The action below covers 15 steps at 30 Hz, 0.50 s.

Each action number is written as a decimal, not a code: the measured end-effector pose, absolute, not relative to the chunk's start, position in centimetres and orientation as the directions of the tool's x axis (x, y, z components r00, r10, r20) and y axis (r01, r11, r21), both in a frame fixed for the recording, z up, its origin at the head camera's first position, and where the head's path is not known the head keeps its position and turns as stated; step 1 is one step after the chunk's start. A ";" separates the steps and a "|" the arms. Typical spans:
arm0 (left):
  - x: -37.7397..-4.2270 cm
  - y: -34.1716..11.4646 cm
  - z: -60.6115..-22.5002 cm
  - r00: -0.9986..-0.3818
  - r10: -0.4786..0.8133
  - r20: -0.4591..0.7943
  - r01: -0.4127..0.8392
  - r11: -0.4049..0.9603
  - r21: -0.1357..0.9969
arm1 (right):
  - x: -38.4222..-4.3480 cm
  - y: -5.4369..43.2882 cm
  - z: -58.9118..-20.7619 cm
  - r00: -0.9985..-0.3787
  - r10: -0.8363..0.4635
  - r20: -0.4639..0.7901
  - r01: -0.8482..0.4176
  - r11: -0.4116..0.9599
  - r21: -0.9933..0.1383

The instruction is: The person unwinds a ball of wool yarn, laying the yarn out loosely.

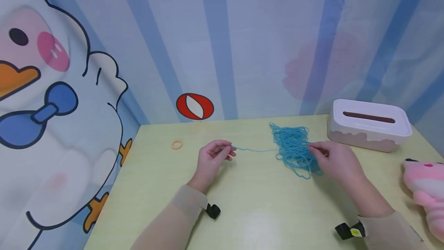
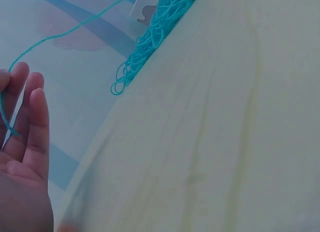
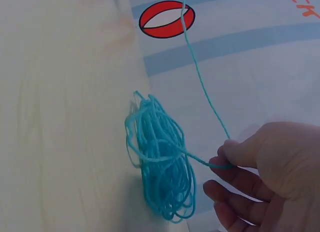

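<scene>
A loose heap of turquoise yarn [image 1: 295,150] lies on the table toward the back, right of centre. My left hand [image 1: 213,161], to the left of the heap, pinches the yarn's end between thumb and forefinger; in the left wrist view a short tail of yarn [image 2: 5,109] hangs down past the fingers. From there a single strand [image 1: 256,150] runs across to the right. At the heap's right edge, my right hand [image 1: 336,163] pinches the strand between thumb and forefinger. The right wrist view shows the strand [image 3: 205,92] passing through that pinch, with the heap [image 3: 162,167] beside it.
Behind the right hand stands a white and pink tissue box [image 1: 369,124]. A pink plush toy [image 1: 426,192] lies at the right edge. Far left on the table is a small tan ring [image 1: 177,144]. A printed cloth backdrop [image 1: 256,49] rises behind the table.
</scene>
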<state>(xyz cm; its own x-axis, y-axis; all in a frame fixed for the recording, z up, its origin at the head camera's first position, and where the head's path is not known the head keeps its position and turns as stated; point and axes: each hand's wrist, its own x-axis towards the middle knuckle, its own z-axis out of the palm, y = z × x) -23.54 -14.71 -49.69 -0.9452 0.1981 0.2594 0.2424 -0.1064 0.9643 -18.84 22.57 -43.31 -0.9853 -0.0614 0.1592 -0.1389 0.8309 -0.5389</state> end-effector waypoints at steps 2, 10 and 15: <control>-23.5 -14.7 -49.6 -0.941 0.218 0.258 0.239 -0.107 0.965 | -19.0 23.1 -43.7 -0.990 -0.070 0.124 -0.123 0.853 -0.507; -23.5 -14.6 -49.8 -0.932 0.271 0.241 0.224 -0.091 0.970 | -18.9 21.2 -43.9 -0.977 -0.065 0.204 -0.154 0.877 -0.455; -23.4 -14.6 -49.6 -0.931 0.280 0.235 0.222 -0.078 0.972 | -18.9 16.7 -43.7 -0.886 -0.159 0.435 -0.382 0.782 -0.492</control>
